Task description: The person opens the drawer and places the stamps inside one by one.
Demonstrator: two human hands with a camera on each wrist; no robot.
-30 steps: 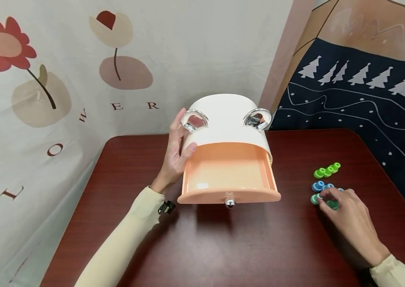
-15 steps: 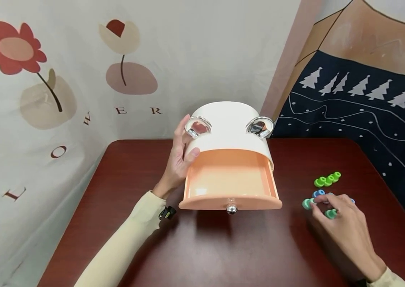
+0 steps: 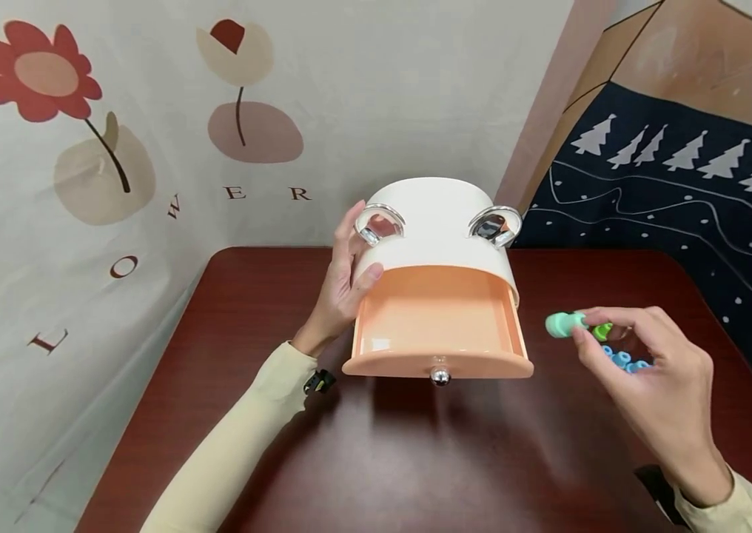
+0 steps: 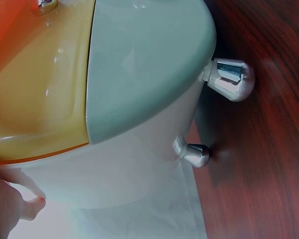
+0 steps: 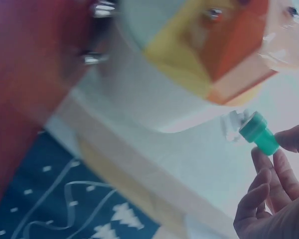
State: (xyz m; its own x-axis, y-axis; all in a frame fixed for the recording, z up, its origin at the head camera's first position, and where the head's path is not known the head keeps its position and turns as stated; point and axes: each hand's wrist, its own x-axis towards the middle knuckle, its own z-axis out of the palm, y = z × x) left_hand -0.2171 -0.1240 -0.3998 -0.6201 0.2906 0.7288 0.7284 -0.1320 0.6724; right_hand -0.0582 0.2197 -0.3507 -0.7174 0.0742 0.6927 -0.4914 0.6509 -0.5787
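Note:
A white drawer box [image 3: 432, 226] stands on the table, its top peach drawer [image 3: 439, 318] pulled out with bare floor showing. My left hand [image 3: 339, 296] rests on the box's left side, fingers extended along it and thumb at the front edge. In the left wrist view, a yellow drawer [image 4: 45, 99] and a grey-green drawer [image 4: 144, 64] sit lower on the box. Between thumb and index finger, my right hand [image 3: 665, 377] pinches a small green toy stamp [image 3: 564, 324], to the right of the drawer and off the table. In the right wrist view, the stamp [image 5: 259, 133] has a wide cap.
Several blue stamps [image 3: 621, 360] and a lime-green stamp [image 3: 602, 331] stand at the table's right, partly hidden by my right hand. Silver rings [image 3: 497, 226] top the box, and silver feet [image 4: 231, 79] carry it. Fabric backdrops hang behind the table [image 3: 269, 296].
My right hand has lifted the green stamp from the row on the table and moved it up, left toward the drawer. My left hand stays on the box. The head view has shifted slightly.

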